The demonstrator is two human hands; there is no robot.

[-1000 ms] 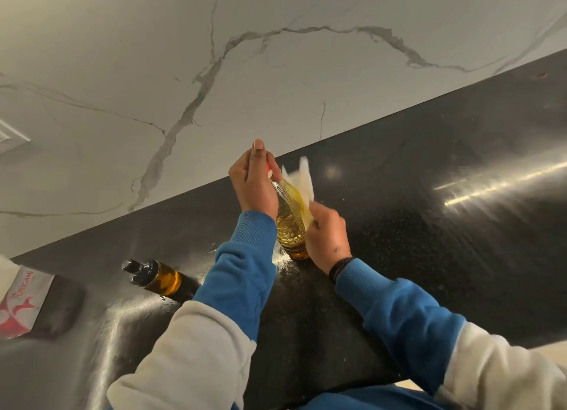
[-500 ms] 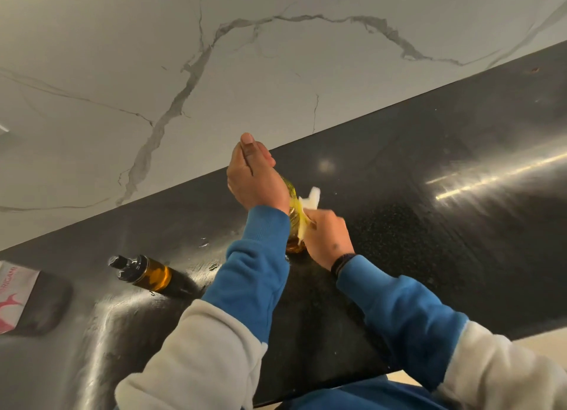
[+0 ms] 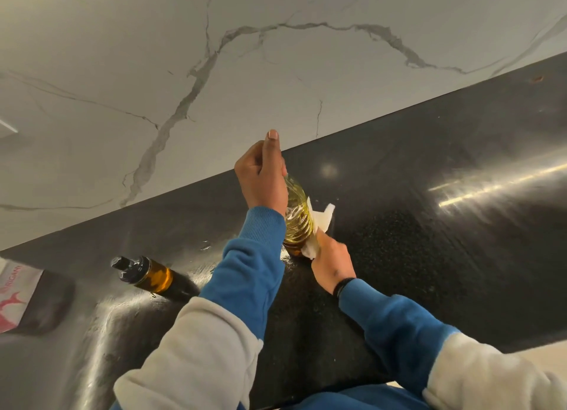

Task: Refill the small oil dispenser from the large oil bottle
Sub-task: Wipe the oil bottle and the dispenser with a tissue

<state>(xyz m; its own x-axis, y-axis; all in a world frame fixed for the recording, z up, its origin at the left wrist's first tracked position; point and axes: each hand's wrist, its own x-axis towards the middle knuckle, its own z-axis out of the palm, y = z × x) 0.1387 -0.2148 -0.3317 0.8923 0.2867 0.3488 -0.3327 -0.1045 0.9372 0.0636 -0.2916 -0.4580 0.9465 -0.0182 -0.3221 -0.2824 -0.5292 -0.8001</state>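
The large oil bottle [image 3: 297, 216], clear ribbed plastic with yellow oil, stands on the black countertop [image 3: 429, 256] in the middle of the view. My left hand [image 3: 263, 175] grips its top, hiding the neck and cap. My right hand [image 3: 331, 262] holds a white paper tissue [image 3: 320, 222] pressed against the bottle's lower right side. The small oil dispenser [image 3: 144, 273], amber glass with a black pour spout, stands to the left of my left arm, untouched.
A white and red package [image 3: 15, 293] lies at the far left edge of the counter. A white marble backsplash [image 3: 214, 87] rises behind the counter. Oil droplets or smears glint on the counter near the bottle's base.
My right hand has slid the tissue down the bottle's side toward the base. My left hand stays on the bottle's top. The view has shifted slightly.
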